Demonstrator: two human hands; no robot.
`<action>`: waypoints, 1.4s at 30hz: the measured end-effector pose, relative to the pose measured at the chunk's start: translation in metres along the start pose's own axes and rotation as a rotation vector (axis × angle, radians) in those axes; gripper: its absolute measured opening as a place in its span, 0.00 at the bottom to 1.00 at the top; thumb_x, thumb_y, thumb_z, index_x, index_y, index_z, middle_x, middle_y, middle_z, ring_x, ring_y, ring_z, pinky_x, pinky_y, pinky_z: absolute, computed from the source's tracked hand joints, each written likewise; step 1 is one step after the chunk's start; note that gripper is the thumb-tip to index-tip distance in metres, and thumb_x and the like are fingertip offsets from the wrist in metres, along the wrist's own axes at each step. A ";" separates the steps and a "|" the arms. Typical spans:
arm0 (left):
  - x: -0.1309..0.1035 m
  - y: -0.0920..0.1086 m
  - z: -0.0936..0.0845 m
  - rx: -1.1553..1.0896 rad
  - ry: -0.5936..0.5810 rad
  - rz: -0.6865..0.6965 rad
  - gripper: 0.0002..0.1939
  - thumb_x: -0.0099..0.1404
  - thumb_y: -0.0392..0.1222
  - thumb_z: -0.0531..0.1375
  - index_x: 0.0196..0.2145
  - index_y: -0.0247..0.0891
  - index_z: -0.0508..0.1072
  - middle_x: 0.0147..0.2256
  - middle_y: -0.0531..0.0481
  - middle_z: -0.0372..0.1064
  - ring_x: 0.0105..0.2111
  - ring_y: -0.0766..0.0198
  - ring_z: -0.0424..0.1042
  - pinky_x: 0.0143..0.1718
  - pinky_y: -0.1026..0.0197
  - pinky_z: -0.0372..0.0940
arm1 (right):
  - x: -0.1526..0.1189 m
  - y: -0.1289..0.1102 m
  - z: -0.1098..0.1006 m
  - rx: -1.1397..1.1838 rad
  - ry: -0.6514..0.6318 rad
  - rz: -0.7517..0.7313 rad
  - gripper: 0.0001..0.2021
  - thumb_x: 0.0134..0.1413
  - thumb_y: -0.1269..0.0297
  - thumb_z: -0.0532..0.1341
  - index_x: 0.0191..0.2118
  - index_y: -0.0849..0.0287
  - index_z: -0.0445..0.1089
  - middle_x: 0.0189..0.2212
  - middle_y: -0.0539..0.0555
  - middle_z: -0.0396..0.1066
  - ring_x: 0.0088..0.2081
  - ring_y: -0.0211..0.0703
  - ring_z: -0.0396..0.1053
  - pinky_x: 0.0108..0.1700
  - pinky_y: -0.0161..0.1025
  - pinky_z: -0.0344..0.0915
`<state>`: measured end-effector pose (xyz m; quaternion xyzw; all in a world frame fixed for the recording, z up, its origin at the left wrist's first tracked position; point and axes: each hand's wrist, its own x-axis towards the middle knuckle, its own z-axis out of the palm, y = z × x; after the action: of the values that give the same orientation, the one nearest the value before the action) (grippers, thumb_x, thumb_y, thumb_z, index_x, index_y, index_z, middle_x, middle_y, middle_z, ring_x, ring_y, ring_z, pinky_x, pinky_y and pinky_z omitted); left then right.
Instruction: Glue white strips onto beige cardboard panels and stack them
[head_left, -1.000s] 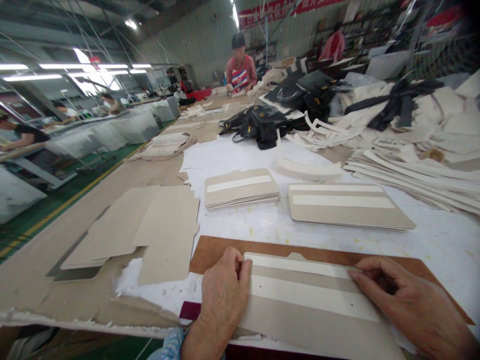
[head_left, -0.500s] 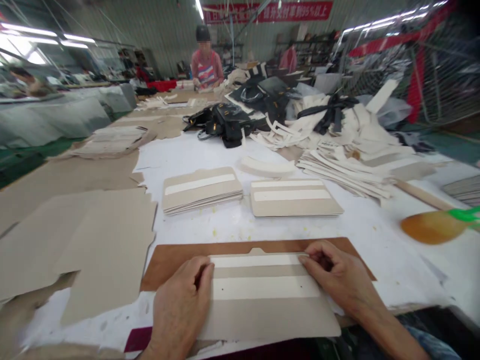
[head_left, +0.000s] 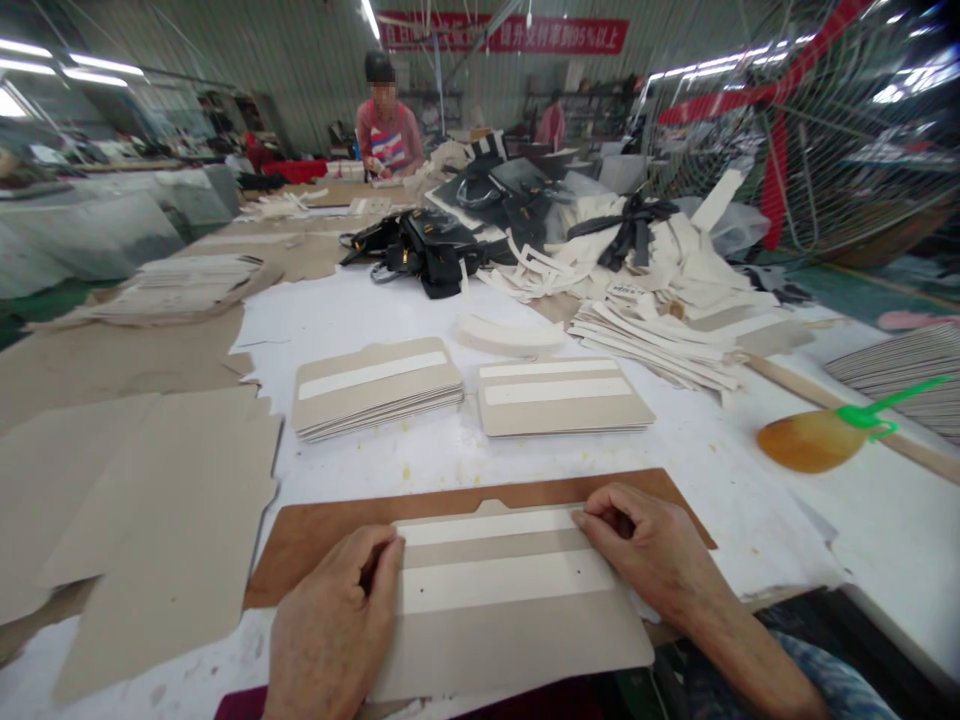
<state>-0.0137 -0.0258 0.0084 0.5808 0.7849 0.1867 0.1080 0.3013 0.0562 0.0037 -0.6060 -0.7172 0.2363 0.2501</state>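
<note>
A beige panel point(head_left: 517, 640) with two white strips lies at the near table edge, partly over a brown board point(head_left: 315, 530). My left hand point(head_left: 337, 620) pinches the left end of the upper white strip point(head_left: 487, 524). At that strip's right end, the thumb and fingers of my right hand point(head_left: 645, 550) are pressed together on it. Two small dark dots mark the lower white strip point(head_left: 499, 580). Beyond the board sit a left stack of beige panels point(head_left: 379, 388) and a right stack point(head_left: 562, 398), each topped with white strips.
Large beige sheets point(head_left: 180, 520) cover the left side. Black bag pieces point(head_left: 427, 250) and cream scraps point(head_left: 652, 345) are heaped behind. An amber container with a green top point(head_left: 810, 440) lies right, beside a wooden stick point(head_left: 795, 385). A person point(head_left: 390, 130) stands at the far end.
The whole view has shifted, with table items appearing farther left. Both hands keep their hold on the strip ends, and the panel looks the same.
</note>
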 end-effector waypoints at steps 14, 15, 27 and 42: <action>-0.010 -0.017 -0.010 -0.132 0.415 0.095 0.15 0.74 0.56 0.56 0.48 0.46 0.76 0.44 0.51 0.80 0.40 0.56 0.79 0.43 0.57 0.71 | 0.003 0.024 -0.044 0.780 0.412 0.214 0.15 0.56 0.50 0.69 0.30 0.54 0.71 0.20 0.44 0.63 0.21 0.34 0.53 0.22 0.32 0.50; -0.012 -0.019 -0.012 -0.126 0.437 0.163 0.15 0.75 0.55 0.56 0.49 0.45 0.76 0.45 0.50 0.78 0.41 0.56 0.78 0.44 0.56 0.71 | -0.002 0.026 -0.047 0.774 0.469 0.201 0.14 0.58 0.50 0.69 0.30 0.54 0.72 0.22 0.45 0.65 0.23 0.34 0.56 0.23 0.32 0.52; -0.018 0.040 0.018 0.159 0.199 0.705 0.23 0.73 0.53 0.62 0.59 0.39 0.71 0.56 0.40 0.73 0.54 0.44 0.70 0.52 0.40 0.68 | -0.016 -0.034 0.012 -0.088 -0.008 -0.689 0.08 0.70 0.70 0.59 0.46 0.61 0.76 0.42 0.58 0.77 0.45 0.51 0.69 0.49 0.50 0.67; -0.016 0.053 0.022 0.193 0.121 0.633 0.20 0.70 0.51 0.65 0.53 0.36 0.76 0.50 0.40 0.77 0.47 0.44 0.74 0.45 0.39 0.71 | -0.017 -0.044 0.030 -0.300 0.074 -0.652 0.06 0.65 0.69 0.63 0.45 0.56 0.77 0.39 0.52 0.78 0.40 0.50 0.68 0.43 0.49 0.54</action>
<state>0.0463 -0.0237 0.0097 0.7913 0.5845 0.1701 -0.0577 0.2513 0.0314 0.0080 -0.3836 -0.8899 0.0141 0.2463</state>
